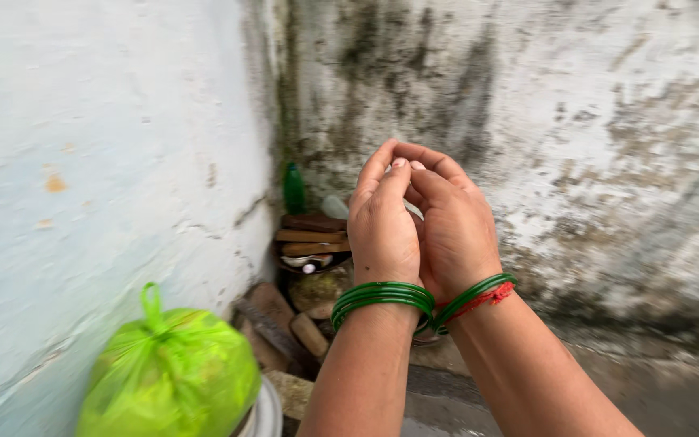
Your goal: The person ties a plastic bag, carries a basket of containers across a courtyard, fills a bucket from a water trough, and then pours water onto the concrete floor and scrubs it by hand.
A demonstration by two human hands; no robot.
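Note:
My left hand (382, 222) and my right hand (453, 225) are raised together in front of me, backs toward the camera, fingers curled and touching at the tips. What lies between the palms is hidden. Green bangles (383, 296) circle my left wrist. More green bangles and a red thread (479, 296) circle my right wrist.
A stained white wall corner stands ahead. A tied green plastic bag (170, 374) sits on a white container at lower left. A green bottle (294, 189), stacked wood pieces (311, 235) and bricks (285, 324) lie in the corner on the floor.

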